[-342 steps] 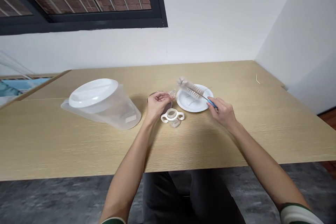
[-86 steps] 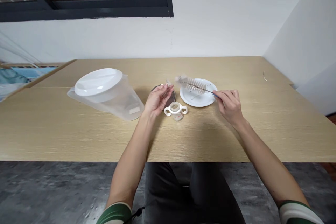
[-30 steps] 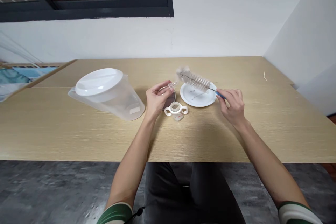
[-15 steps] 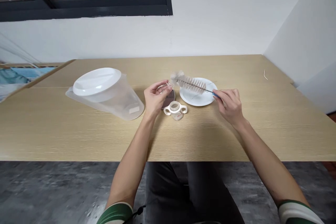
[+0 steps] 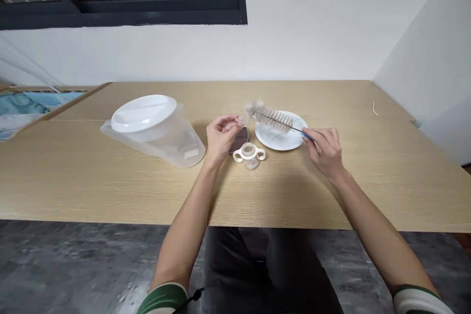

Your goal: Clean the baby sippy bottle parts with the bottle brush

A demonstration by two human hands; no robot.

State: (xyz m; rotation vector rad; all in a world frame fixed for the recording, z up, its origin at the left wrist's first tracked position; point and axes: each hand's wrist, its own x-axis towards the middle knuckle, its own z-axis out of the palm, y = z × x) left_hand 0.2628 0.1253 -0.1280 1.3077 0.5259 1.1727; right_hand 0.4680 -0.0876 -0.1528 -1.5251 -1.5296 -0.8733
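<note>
My right hand (image 5: 325,152) is closed on the blue handle of a bottle brush (image 5: 274,118), whose white bristles point left over the plate. Between the fingertips of my left hand (image 5: 221,138) is a small clear plastic piece (image 5: 241,121); its exact kind is too small to tell. The brush tip is close to that piece, just to its right. Below my left fingers lies a dark round disc (image 5: 240,140) with a pale rim, partly covered by the hand. In front of it stands a small baby bottle (image 5: 251,159) with two white side handles and an uncovered neck.
A white plate (image 5: 281,144) with thin wire-like pieces on it lies behind the brush. At left stands a translucent pitcher (image 5: 176,140) with a white lid. A small bent white piece (image 5: 374,109) rests at the table's far right.
The whole view has shifted slightly, moving things a little to the right. Both hands keep their holds, and the brush stays close to the clear piece.
</note>
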